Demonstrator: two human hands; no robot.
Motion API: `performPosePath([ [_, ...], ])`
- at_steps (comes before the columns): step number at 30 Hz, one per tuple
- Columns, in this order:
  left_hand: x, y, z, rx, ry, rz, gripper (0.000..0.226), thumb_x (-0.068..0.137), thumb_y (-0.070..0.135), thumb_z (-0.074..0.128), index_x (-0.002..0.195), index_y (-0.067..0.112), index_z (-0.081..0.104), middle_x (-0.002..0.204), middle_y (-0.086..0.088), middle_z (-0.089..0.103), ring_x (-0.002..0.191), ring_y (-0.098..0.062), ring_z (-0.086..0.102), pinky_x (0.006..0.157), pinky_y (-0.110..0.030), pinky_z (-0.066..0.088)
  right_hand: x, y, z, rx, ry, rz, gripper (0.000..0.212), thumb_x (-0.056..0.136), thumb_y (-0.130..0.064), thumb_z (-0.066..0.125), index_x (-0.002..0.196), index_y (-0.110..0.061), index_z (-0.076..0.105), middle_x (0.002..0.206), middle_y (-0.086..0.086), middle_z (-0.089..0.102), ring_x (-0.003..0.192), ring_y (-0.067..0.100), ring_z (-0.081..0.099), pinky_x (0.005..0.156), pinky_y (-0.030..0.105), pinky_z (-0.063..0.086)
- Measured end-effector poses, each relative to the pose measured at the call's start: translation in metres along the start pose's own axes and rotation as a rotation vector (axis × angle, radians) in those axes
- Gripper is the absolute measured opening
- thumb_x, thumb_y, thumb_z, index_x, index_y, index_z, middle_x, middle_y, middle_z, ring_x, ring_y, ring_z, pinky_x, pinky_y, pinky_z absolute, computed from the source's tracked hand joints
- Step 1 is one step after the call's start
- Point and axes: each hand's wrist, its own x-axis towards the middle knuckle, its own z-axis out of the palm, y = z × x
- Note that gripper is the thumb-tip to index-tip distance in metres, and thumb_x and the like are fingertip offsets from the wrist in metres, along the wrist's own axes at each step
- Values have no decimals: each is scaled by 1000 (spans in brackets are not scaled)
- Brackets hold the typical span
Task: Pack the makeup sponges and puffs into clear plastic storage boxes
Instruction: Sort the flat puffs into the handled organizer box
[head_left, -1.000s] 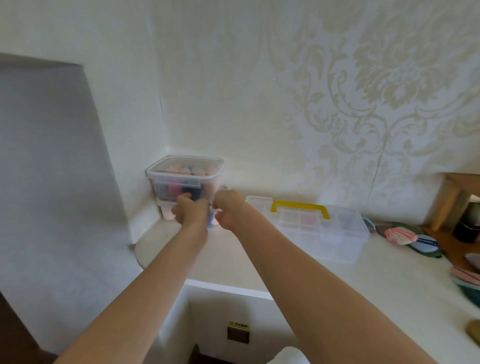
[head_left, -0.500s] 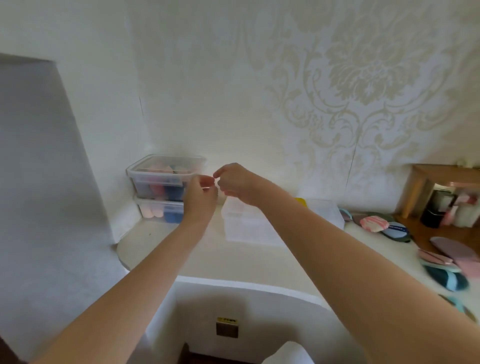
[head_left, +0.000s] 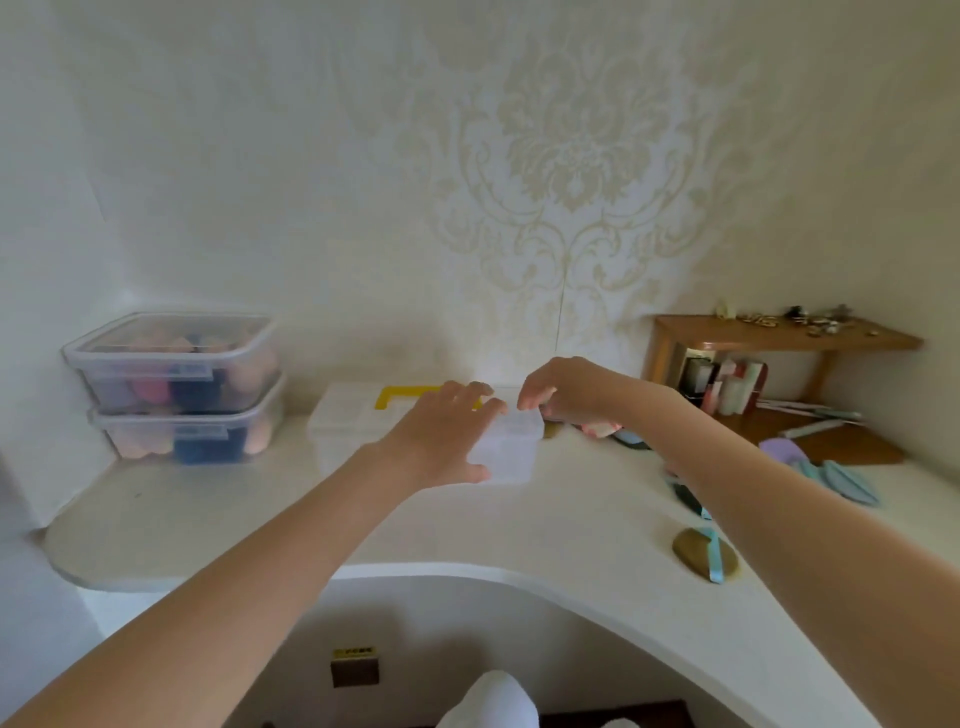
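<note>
Item 1: clear rectangular plastic storage box with yellow handle (head_left: 358, 421), centre of white counter (head_left: 571, 519). Left hand (head_left: 441, 441) spreads straight fingers over its near right corner; right hand (head_left: 566, 395) hovers loosely curled above the far right corner, holding nothing.
Item 2: 2 stacked lidded clear boxes of sponges (head_left: 182, 387), far left, filled.
Item 3: loose flat puffs (head_left: 831, 475), right, unpacked.
Handling advice: steady the box, unlatch evenly, lift lid fully.
</note>
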Motion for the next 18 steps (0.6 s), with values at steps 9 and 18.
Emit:
performPosePath([
  [9,24,1,-12,110,-97,-60,62,79,29,65,131,21,34,122,-5,45,108,-27,44,80,-34,45,30,58,12,228,161,163,37,89,11,40,109,-11,62,124,14,61,108,33,62,75,29,54],
  [18,33,-24,-21,-3,-230,-51,64,67,31,76,118,22,38,101,3,28,98,-18,32,80,-35,45,88,44,68,-123,45,-140,68,83,7,36,141,-29,37,142,1,40,130,26,41,104,38,39],
])
